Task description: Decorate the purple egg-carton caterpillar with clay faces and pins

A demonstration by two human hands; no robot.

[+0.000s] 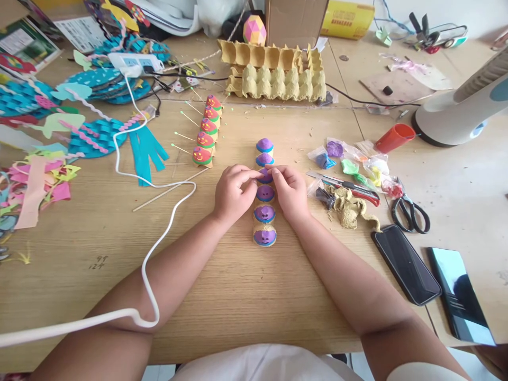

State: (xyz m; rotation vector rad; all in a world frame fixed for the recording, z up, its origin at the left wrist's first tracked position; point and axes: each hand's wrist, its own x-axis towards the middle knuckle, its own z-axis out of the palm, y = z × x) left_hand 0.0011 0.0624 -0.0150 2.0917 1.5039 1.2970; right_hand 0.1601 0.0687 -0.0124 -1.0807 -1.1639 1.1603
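Note:
A row of several egg-carton cups (264, 214) covered in purple clay with blue rims stands in front of me. The nearer cups carry small dark faces. From the left, my left hand (237, 191) reaches the third cup from the far end, thumb and forefinger pinched together at its surface. My right hand (291, 191) comes at the same cup from the other side, fingers curled and fingertips pressed together on its top edge. Anything between the fingertips is too small or hidden to make out. Farther left stands a finished-looking red and green egg-carton caterpillar (205, 140) with pin-like sticks.
Clay packets (350, 167), a utility knife (349, 186), scissors (410, 212) and a dark phone (407, 264) lie to the right. Egg cartons (283, 83) stand at the back. A white cable (148, 270) crosses my left forearm. Wooden sticks (170, 189) lie left of the cups.

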